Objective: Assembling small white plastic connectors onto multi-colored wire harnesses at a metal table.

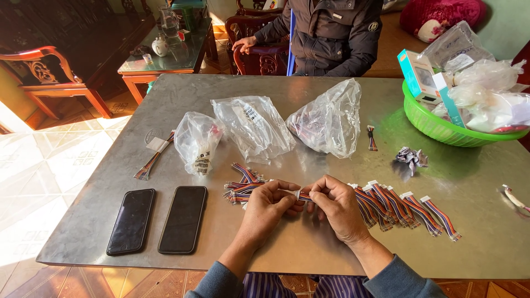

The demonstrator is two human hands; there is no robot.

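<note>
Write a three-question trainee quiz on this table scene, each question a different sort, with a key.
1. True or false: the left hand and right hand both pinch one striped ribbon cable by its white connector.
2. How many dark phones lie flat near the table front edge?
3. Multiple choice: the green basket sits at the table's A) far right, B) front left, C) centre.

Key: 1 true; 2 two; 3 A.
</note>
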